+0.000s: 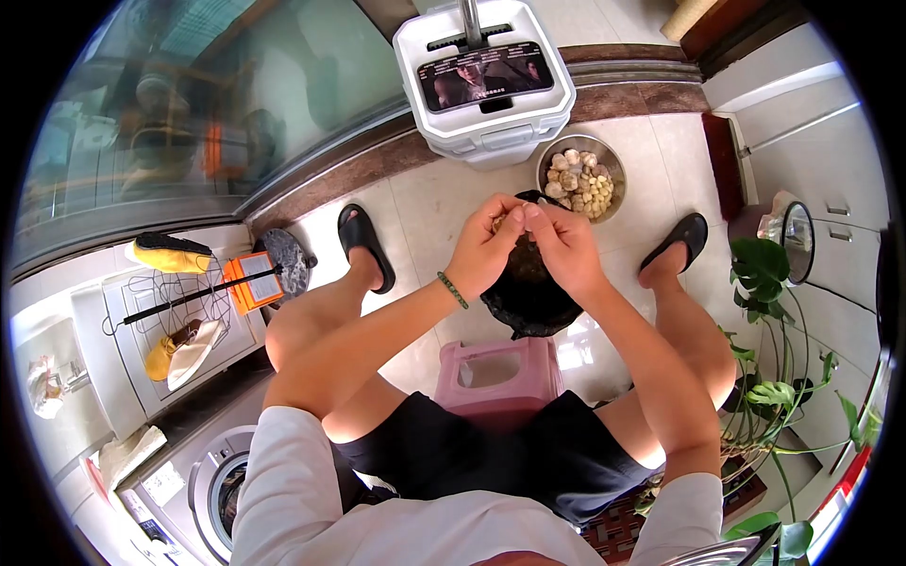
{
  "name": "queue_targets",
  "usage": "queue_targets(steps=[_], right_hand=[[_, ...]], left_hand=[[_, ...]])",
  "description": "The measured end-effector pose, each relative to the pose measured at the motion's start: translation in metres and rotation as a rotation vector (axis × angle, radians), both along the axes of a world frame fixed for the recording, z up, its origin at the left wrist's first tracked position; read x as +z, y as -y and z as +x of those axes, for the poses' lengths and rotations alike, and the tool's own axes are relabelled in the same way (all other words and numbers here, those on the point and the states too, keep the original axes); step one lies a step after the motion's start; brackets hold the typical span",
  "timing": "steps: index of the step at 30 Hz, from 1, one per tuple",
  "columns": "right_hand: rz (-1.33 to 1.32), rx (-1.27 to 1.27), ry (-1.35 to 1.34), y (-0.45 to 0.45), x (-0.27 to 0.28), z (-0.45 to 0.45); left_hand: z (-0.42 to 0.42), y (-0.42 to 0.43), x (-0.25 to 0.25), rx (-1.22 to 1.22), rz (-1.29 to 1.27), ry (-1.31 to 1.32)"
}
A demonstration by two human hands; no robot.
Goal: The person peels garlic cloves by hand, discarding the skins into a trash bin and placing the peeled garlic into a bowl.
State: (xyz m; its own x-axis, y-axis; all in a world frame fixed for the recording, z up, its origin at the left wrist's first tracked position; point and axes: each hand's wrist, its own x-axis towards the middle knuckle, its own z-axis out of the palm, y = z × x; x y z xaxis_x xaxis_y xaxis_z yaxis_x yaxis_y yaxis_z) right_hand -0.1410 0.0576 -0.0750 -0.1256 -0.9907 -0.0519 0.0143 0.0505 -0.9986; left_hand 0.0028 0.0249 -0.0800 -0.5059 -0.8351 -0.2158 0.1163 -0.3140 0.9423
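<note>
My left hand [488, 247], with a green beaded bracelet on its wrist, and my right hand [563, 247] meet fingertip to fingertip over a black-lined bin [533, 307]. Both are closed in a pinch around a small pale piece that looks like garlic, mostly covered by the fingers. Some brownish bits lie inside the bin. Just beyond the hands, a round metal bowl [618, 195] holds whole garlic bulbs [566, 173] on its left and peeled cloves [595, 193] on its right.
A pink stool [500, 382] stands between my legs. A white box [500, 132] with a phone [486, 77] on it is ahead. Slippers are on both my feet. A wire rack with shoes and a washing machine [222, 491] are left; a trailing plant [774, 391] and cabinets are right.
</note>
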Motion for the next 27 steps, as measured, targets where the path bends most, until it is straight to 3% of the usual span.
queue_targets(steps=[5,12,14,20,22,27], right_hand=[[0.091,0.149,-0.240,0.004,0.009,-0.004],[0.121,0.144,-0.151,0.000,-0.002,0.004],[0.070,0.157,-0.409,0.002,0.008,-0.001],[-0.043,0.208,-0.364,0.000,0.010,-0.002],[-0.106,0.176,-0.382,0.000,0.001,0.001],[-0.127,0.166,-0.439,-0.001,-0.002,0.000]], left_hand=[[0.002,0.001,-0.003,0.029,0.066,0.020],[0.006,-0.009,-0.013,0.003,0.141,0.108],[0.005,-0.009,-0.007,-0.020,0.174,0.077],[0.005,-0.005,0.004,-0.020,0.369,0.065],[0.001,-0.005,0.014,-0.076,0.553,0.023],[-0.001,-0.005,0.006,-0.028,0.503,0.047]])
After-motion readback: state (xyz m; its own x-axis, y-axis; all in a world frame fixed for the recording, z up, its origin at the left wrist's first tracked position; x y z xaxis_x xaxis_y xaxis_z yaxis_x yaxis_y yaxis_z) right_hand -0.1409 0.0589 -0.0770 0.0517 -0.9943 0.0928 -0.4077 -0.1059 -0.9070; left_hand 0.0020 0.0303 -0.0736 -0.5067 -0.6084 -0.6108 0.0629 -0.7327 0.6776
